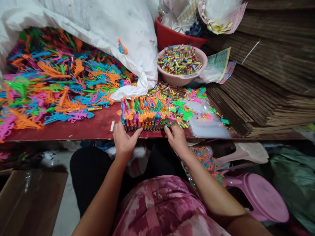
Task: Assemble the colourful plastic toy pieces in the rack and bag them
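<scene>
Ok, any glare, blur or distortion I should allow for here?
In the head view, wide-angle stretch pulls the cardboard stack toward the right edge; the green material at lower right is dim and soft; the clear plastic bags show pale sheen; the row of plastic pieces looks sharper.

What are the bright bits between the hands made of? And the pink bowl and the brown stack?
Bright bits: probably plastic, slightly shiny, with strong, even colours and thin, moulded-looking shapes.
Pink bowl: likely hard plastic, smooth with a soft shine and a rounded rim.
Brown stack: looks like cardboard, dull, with many thin flat layers showing at the edges.
</scene>
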`<act>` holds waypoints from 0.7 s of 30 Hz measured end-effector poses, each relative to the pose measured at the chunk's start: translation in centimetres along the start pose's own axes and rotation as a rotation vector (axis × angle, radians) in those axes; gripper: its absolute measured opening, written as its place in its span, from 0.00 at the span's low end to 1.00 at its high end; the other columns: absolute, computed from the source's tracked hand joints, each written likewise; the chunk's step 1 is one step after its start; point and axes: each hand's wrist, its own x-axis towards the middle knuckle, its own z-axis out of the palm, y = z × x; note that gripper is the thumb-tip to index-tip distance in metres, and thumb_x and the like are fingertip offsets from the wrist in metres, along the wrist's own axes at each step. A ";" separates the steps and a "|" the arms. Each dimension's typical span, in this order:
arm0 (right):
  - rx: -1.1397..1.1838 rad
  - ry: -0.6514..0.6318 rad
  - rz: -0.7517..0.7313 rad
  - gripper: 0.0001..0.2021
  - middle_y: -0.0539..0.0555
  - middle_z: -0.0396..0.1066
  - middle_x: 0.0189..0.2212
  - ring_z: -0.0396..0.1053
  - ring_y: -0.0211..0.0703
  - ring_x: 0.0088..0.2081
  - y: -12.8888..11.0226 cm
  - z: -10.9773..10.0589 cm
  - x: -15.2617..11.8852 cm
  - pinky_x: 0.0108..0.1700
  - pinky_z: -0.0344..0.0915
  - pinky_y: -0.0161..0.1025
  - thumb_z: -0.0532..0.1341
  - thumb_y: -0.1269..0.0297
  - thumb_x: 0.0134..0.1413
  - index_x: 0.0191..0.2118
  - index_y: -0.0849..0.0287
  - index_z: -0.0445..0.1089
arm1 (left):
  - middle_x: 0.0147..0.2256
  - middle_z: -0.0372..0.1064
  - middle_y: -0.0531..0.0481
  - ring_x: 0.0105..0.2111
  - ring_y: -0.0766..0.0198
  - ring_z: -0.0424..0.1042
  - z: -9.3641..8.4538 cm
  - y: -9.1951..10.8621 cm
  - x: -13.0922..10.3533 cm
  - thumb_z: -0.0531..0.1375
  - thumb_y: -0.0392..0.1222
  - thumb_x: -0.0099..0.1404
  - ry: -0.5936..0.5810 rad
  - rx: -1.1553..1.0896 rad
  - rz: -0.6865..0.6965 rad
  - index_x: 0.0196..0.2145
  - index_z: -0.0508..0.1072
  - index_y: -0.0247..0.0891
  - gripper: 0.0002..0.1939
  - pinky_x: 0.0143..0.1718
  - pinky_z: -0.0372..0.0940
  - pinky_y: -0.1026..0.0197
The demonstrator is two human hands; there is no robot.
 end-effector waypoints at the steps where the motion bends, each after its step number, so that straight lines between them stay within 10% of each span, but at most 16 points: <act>1: -0.025 -0.016 -0.009 0.14 0.52 0.66 0.24 0.64 0.42 0.29 0.0 -0.1 0.2 0.35 0.58 0.38 0.51 0.60 0.64 0.27 0.54 0.59 | 0.43 0.67 0.39 0.48 0.43 0.68 0.0 0.0 0.0 0.69 0.58 0.53 0.000 0.001 -0.003 0.50 0.69 0.33 0.34 0.51 0.65 0.42; 14: -0.219 -0.359 0.009 0.09 0.59 0.76 0.36 0.71 0.45 0.37 -1.3 -2.7 3.5 0.38 0.58 0.36 0.54 0.66 0.64 0.40 0.62 0.71 | 0.41 0.68 0.42 0.45 0.46 0.69 -0.2 0.0 0.3 0.67 0.60 0.54 -0.006 -0.026 0.063 0.45 0.71 0.35 0.30 0.50 0.65 0.44; 21: -0.143 -0.616 0.132 0.16 0.55 0.74 0.20 0.71 0.40 0.27 -1.9 -4.7 5.5 0.34 0.60 0.33 0.55 0.68 0.63 0.26 0.64 0.73 | 0.43 0.68 0.44 0.47 0.49 0.69 -0.2 -0.2 0.2 0.68 0.58 0.54 -0.015 -0.057 0.077 0.48 0.70 0.37 0.30 0.52 0.64 0.47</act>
